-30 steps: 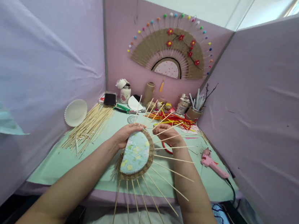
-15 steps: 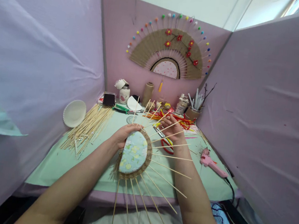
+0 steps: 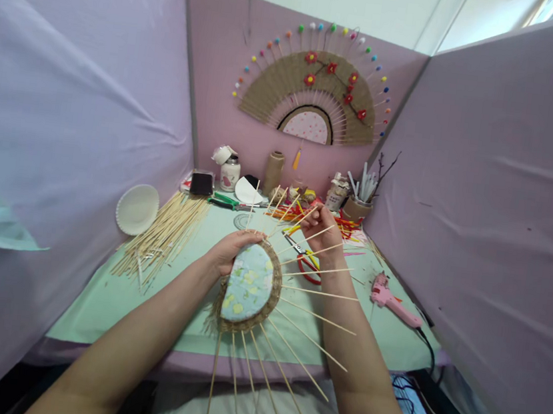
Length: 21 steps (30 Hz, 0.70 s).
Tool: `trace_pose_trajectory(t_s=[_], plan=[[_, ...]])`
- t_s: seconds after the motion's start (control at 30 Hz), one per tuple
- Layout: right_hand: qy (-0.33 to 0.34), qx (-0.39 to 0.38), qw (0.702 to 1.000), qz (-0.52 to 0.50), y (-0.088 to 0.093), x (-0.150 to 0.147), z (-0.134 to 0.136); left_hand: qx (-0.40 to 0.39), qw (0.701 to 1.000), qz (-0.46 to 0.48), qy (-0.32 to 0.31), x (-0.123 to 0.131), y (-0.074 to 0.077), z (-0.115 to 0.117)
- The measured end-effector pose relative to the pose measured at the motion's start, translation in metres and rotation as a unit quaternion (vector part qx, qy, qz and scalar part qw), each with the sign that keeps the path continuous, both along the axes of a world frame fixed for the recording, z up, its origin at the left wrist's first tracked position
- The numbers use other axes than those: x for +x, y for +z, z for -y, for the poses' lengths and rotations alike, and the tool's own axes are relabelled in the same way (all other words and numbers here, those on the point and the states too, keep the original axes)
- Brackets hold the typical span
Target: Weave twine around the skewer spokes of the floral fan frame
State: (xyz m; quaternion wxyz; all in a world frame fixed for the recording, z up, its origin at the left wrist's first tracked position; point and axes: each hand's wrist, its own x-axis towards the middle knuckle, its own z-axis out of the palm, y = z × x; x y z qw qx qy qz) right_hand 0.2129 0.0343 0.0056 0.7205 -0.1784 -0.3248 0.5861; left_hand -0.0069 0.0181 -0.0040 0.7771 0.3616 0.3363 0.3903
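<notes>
My left hand point(image 3: 229, 249) grips the far edge of a half-made fan point(image 3: 249, 284): a half-round pad of blue flowered cloth rimmed with woven twine, with several thin bamboo sticks point(image 3: 316, 316) spreading out from it. My right hand point(image 3: 323, 229) is raised beyond the fan among the far sticks, fingers pinched together on what looks like a thin strand of twine; I cannot make it out clearly. Red-handled scissors point(image 3: 306, 262) lie on the mat just under that hand.
A pile of bamboo sticks point(image 3: 165, 233) and a white paper plate point(image 3: 138, 208) lie at the left of the green mat point(image 3: 104, 300). A pink glue gun point(image 3: 391, 300) is at the right. Jars, a twine spool point(image 3: 274, 172) and coloured sticks crowd the back. A finished fan point(image 3: 313, 94) hangs on the wall.
My right hand has moved away from the fan's rim, further back and up, uncovering the scissors. My left hand and the fan have stayed nearly still.
</notes>
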Motion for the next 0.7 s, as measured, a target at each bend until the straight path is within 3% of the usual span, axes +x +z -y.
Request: trace_pose_trajectory(t_s=[0.13, 0.33, 0.47, 0.6, 0.7], plan=[[-0.038, -0.004, 0.999, -0.015, -0.002, 0.005, 0.002, -0.001, 1.0, 0.002, 0.002, -0.001, -0.001, -0.001], [0.019, -0.08, 0.993, -0.083, -0.008, 0.008, 0.003, 0.003, 1.0, 0.008, 0.006, -0.003, -0.002, -0.004], [0.038, -0.069, 0.993, -0.087, -0.012, 0.009, 0.001, 0.01, 0.999, 0.019, 0.026, -0.003, 0.0, -0.004], [0.11, -0.033, 0.992, -0.056, -0.016, 0.004, 0.0, 0.03, 0.997, 0.044, 0.054, -0.004, 0.002, -0.006], [0.183, -0.046, 0.981, 0.051, -0.022, -0.008, 0.003, 0.054, 0.993, 0.06, 0.089, -0.007, 0.001, -0.01]])
